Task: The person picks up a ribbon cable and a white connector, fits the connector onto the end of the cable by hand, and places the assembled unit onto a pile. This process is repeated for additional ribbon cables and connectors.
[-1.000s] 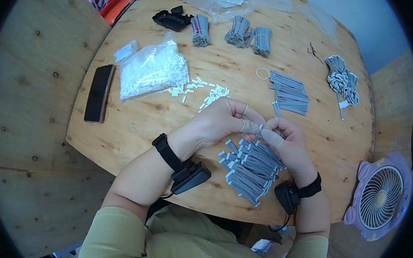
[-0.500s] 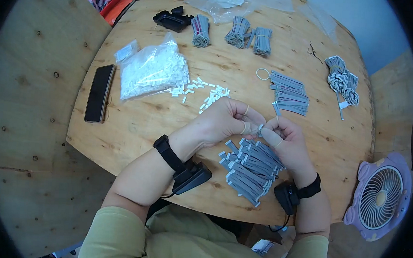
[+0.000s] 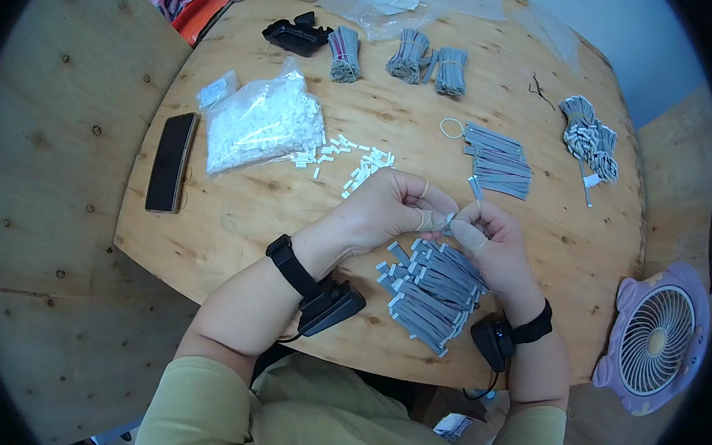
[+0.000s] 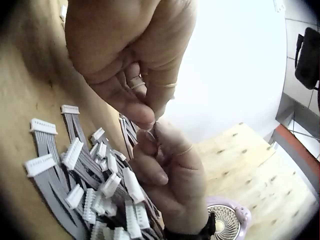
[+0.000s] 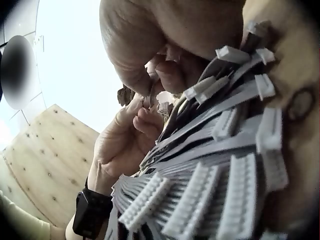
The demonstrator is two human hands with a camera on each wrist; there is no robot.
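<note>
Both hands meet over the table, fingertip to fingertip, some fingers in pale finger covers. With thumb and fingers my left hand (image 3: 393, 208) pinches a small white connector (image 3: 449, 222). From the other side my right hand (image 3: 493, 243) pinches the end of a short grey ribbon cable (image 5: 154, 86) at the same spot. Fingertips hide most of both pieces, and I cannot tell how far the cable sits in the connector. Just below the hands lies a heap of grey ribbon cables (image 3: 433, 296) with white connectors on their ends, large in both wrist views.
Loose white connectors (image 3: 369, 165) lie beyond the left hand, beside a clear bag (image 3: 264, 123) of more. Ribbon cables (image 3: 502, 166) lie flat past the right hand. Tied bundles (image 3: 452, 72) stand at the back. A phone (image 3: 172, 162) is left, a purple fan (image 3: 656, 343) right.
Hardly anything differs. Both hands stay at the same spot with fingertips together, and only the small white piece between them shifts slightly.
</note>
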